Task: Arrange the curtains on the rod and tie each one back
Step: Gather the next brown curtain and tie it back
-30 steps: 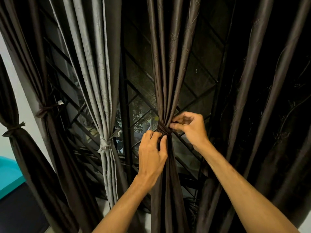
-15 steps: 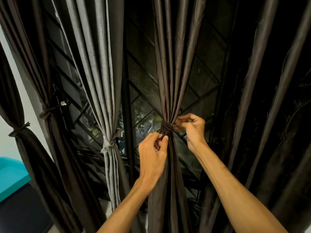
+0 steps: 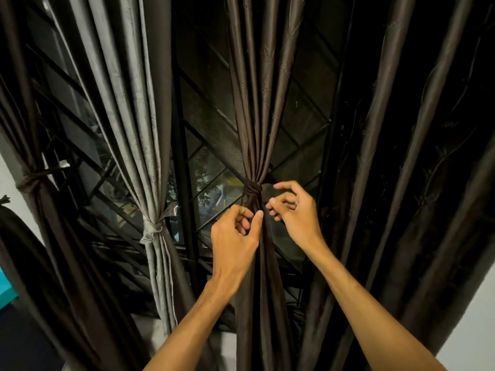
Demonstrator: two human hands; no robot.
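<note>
— Behind the cloth, a dark window (image 3: 214,180) with a diamond-pattern grille (image 3: 184,223) shows through. How many panels are tied?

— Four, by the look of it. A dark curtain at the far left edge (image 3: 18,250), the brown curtain next to it (image 3: 45,223), the grey curtain (image 3: 134,116) and the middle curtain (image 3: 254,116) are each gathered at the waist. The middle curtain's knot (image 3: 251,190) looks snug, with a short end poking out to the right.

— And the person's hands?

— Both sit just below that knot. The left hand (image 3: 235,236) has its thumb against the gathered fabric and its fingers curled in; whether it pinches a fold cannot be told. The right hand (image 3: 294,212) hovers just beside the loose end, fingers loosely bent and apart, holding nothing.

— So what remains?

— The hanging curtains on the right (image 3: 388,129) drop straight with no tie in sight. They probably need gathering and tying next. The rod itself is out of view, so the spacing up there cannot be judged.
</note>
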